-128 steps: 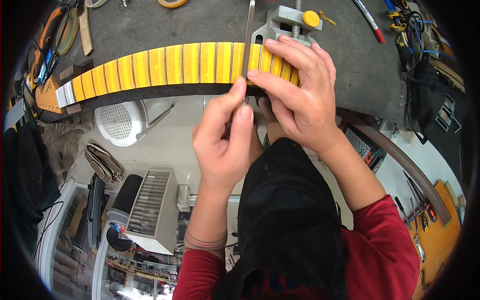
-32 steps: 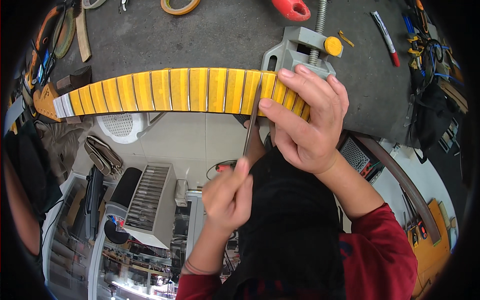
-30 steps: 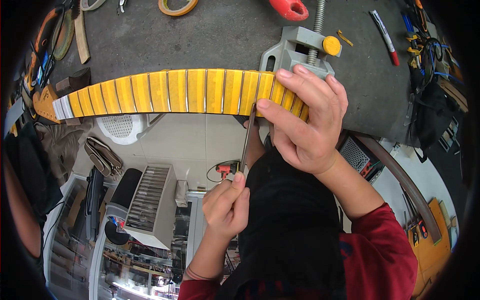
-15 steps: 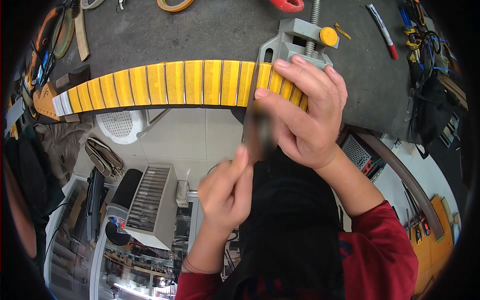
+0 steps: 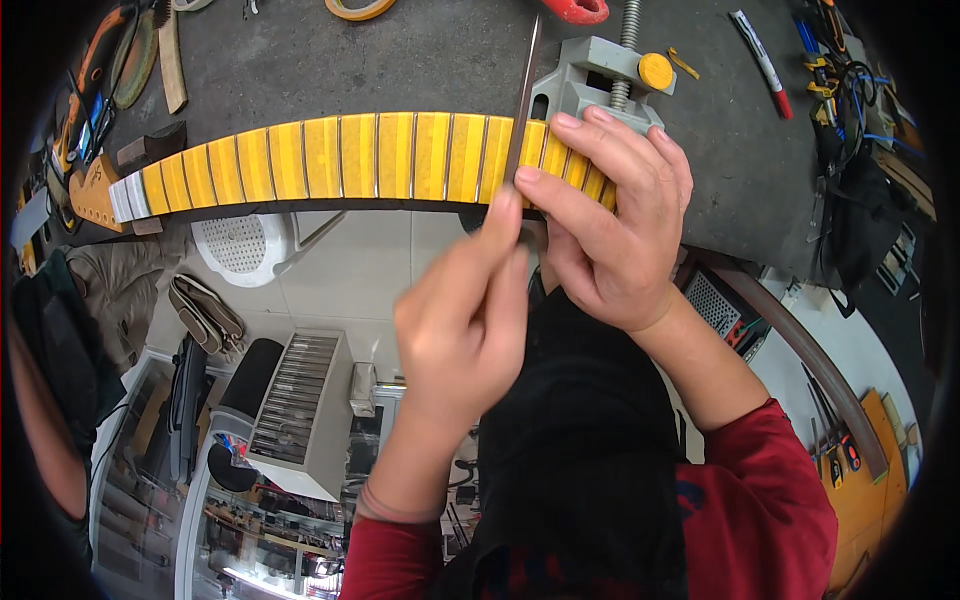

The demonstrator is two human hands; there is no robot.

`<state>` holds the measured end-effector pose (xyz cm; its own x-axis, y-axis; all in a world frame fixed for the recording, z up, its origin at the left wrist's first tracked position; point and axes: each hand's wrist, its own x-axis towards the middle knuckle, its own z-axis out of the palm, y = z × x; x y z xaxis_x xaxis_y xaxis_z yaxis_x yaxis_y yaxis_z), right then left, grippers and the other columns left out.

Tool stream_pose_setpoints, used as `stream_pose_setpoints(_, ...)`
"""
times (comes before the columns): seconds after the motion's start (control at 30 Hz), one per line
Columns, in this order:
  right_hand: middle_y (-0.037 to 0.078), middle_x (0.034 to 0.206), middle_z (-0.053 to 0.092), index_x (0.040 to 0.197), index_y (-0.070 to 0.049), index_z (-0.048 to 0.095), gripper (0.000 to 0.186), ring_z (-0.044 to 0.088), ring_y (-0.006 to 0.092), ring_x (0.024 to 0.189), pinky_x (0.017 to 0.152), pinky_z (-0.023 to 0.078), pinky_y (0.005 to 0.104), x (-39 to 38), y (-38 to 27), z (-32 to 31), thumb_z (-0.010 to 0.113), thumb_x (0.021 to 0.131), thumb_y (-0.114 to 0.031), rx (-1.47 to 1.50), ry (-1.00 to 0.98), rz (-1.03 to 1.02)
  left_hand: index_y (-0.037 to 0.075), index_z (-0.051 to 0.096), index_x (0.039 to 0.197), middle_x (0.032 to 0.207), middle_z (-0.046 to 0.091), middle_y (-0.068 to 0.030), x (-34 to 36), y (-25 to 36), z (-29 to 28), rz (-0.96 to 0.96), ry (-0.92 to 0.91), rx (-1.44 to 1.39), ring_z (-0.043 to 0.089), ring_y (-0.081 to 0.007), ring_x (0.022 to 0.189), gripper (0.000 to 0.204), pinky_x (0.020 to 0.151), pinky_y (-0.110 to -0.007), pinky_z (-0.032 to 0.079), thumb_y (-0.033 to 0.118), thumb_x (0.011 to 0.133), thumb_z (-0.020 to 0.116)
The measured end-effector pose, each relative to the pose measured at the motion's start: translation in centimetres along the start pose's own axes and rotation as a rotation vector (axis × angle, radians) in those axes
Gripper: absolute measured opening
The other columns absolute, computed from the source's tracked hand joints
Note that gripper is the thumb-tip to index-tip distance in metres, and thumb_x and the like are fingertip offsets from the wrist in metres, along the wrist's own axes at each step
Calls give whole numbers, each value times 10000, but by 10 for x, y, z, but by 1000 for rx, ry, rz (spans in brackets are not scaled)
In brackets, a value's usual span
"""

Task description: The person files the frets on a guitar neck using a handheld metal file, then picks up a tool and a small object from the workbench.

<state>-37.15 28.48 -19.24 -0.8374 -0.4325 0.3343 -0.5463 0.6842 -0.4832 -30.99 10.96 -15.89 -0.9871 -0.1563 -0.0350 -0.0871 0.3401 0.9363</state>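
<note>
The left hand [image 5: 455, 310], closed around the file [image 5: 527, 95], has pushed it toward twelve o'clock, tip now beyond the neck [image 5: 395, 155], which arcs from ten to one: likely a forward stroke's end. The right hand [image 5: 622, 225], fingers loosely spread, steadies the neck.

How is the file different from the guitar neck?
The neck is wide and mostly yellow; the file is thin and grey. The neck runs left to right, while the file points away from the person, across the neck. The left hand grips the file; the right hand's fingers rest on the neck. Both are long.
</note>
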Motion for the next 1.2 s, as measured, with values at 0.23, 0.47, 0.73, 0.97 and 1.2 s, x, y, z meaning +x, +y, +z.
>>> stream_pose_setpoints(0.23,100,1443,697,1274,-249,788,507,644,320,1367,1232,312,496,0,-3,-9,754,809,-50,-24,-38,9,-74,719,1378,1108,801,-174,-81,-9,-26,-40,-83,39,692,-104,869,389,791,-277,574,-98,990,705)
stream_pose_setpoints(0.47,49,1471,694,1291,-304,790,619,644,303,1368,1227,281,505,-2,1,-1,763,705,-106,22,5,-1,-54,712,1392,1038,799,-179,-5,-17,6,-54,3,-181,709,-149,756,404,702,-293,575,-105,992,697)
stream_pose_setpoints(0.73,81,1475,704,1228,-324,822,554,637,322,1381,1224,286,503,-3,2,-4,762,719,-114,0,-12,-23,-98,740,1270,1207,800,-263,-109,-40,-22,-138,-20,-196,817,-276,1019,313,931,-358,617,-97,957,726)
stream_pose_setpoints(0.97,103,1476,701,1230,-318,824,550,640,341,1381,1225,303,519,-1,-1,-7,745,741,-79,10,-20,-13,-76,657,1458,1101,742,-71,-17,-15,1,-94,-28,-195,628,-69,884,432,802,-234,537,-80,1028,695)
stream_pose_setpoints(1.2,132,1472,700,1240,-310,825,567,644,357,1383,1220,323,531,-4,-1,-10,731,754,-35,-19,-51,-17,-91,710,1342,1146,810,-221,-64,-19,-16,-32,-80,39,750,-171,957,356,882,-309,587,-95,986,711)
